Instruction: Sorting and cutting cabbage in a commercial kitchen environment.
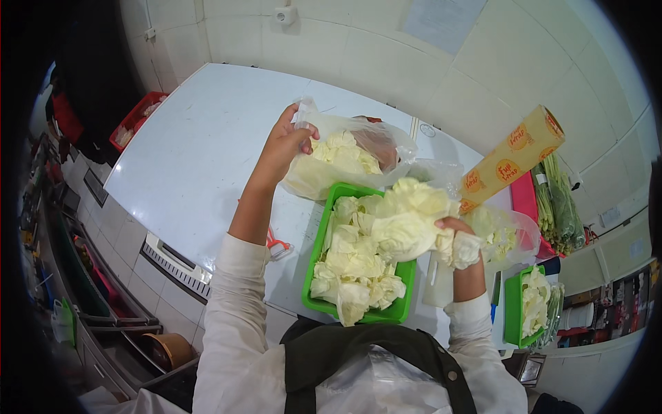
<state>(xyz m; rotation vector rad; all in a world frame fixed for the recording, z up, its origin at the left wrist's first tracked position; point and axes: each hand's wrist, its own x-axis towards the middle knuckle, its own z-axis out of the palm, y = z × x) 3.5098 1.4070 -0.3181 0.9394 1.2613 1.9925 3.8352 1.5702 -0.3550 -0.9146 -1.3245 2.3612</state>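
Note:
My left hand [296, 139] grips the raised edge of a clear plastic bag [305, 181], which lies on the white table with pale cabbage leaves [344, 150] inside. A bundle of loose cabbage leaves [408, 227] is in my right hand [455, 227], over the right side of a green plastic basket [405, 305]. More cabbage leaves [351, 259] fill that basket and rise to its rim. Beneath my right forearm, a white cutting board [437, 282] shows in part. A second plastic bag holding leaves [499, 235] lies just right of my right hand.
A roll of printed plastic wrap [512, 155] leans at the right. Beyond it, a pink basket [523, 194] holds bundled green vegetables [556, 207]. A smaller green basket of leaves [535, 305] sits at the far right. An orange-handled peeler [278, 243] lies by my left forearm.

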